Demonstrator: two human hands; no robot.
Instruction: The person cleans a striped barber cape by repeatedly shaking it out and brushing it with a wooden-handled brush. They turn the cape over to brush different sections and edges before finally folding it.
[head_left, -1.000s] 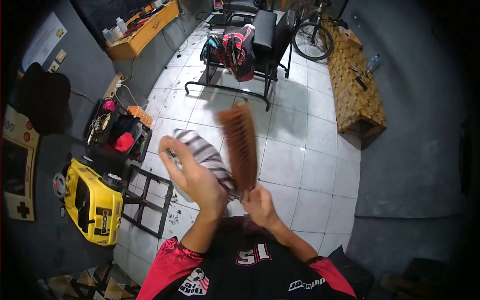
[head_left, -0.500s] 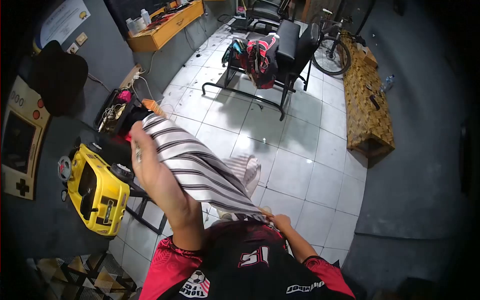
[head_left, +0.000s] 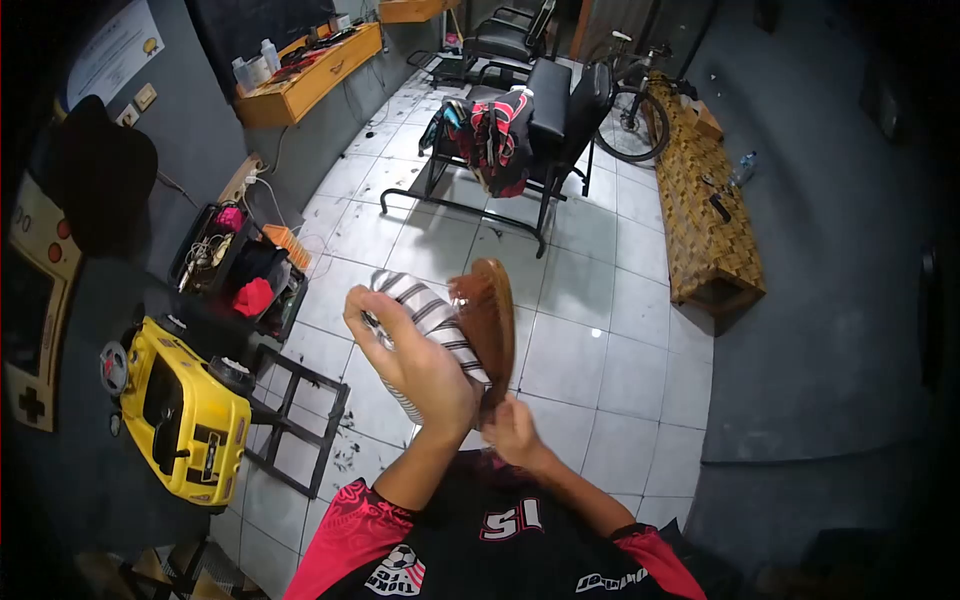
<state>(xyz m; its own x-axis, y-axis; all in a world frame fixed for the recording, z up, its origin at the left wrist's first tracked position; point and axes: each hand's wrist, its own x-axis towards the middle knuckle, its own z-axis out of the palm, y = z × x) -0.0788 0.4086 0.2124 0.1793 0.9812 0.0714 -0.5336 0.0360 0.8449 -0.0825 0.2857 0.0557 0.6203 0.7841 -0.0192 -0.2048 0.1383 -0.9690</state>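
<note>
My left hand (head_left: 420, 365) is closed around a bunched white cloth with dark stripes (head_left: 430, 315), held in front of my body above the floor. Right beside the cloth, on its right, stands a long brown thing with a rounded top (head_left: 492, 325); it resembles a sandal, smeared by motion. Near the lower end of both is my right hand (head_left: 515, 435), its fingers curled closed. I cannot tell whether the right fingers grip the cloth or the brown thing.
A yellow toy car (head_left: 190, 410) stands at left beside a black metal frame (head_left: 300, 415) on the tiles. Beyond it is a cluttered black cart (head_left: 240, 265). Ahead stands a black chair (head_left: 550, 105) with clothes over it. A woven-pattern bench (head_left: 705, 220) runs along the right wall.
The striped cloth was stretched out between my hands and is now bunched up. My left hand has moved right, closer to the right one. The brown thing has come into view beside the cloth.
</note>
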